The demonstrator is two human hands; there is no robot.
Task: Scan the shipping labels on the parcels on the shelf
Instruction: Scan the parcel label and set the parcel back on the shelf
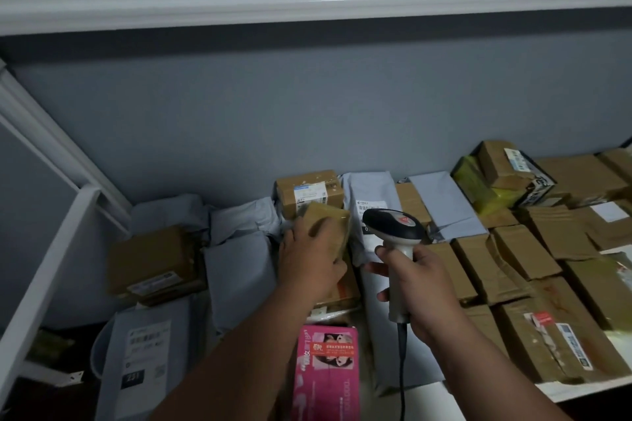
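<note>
The likeliest slip, as we judge it, is a missed read. We have our left hand (313,258) curled over a small brown box (330,224), tipped up on edge, and no label shows on the face turned to us (it may be on the far side, or under our fingers). If we fire the scanner (393,227) now, its beam could land instead on the grey mailer bag (372,215) just beyond its nose, whose white label lies open, or on the labelled carton (309,193) behind the box. That would log the wrong parcel. A second risk: the tilted box rests against loose stock, so turning it carelessly could slide the neighbours about or knock the pink carton (326,372) lying below our left wrist toward the shelf's front edge (581,386).

Our left arm reaches forward and slightly inward, palm down, fingers wrapped over the box's top edge. Our right hand (419,284) sits just to its right, fist closed round the scanner's pale handle, index finger forward near the trigger, head aimed away from us; its cable hangs below the fist. The remaining brown parcels (533,270) lie packed to the right of that hand, some showing labels, most not.
</note>
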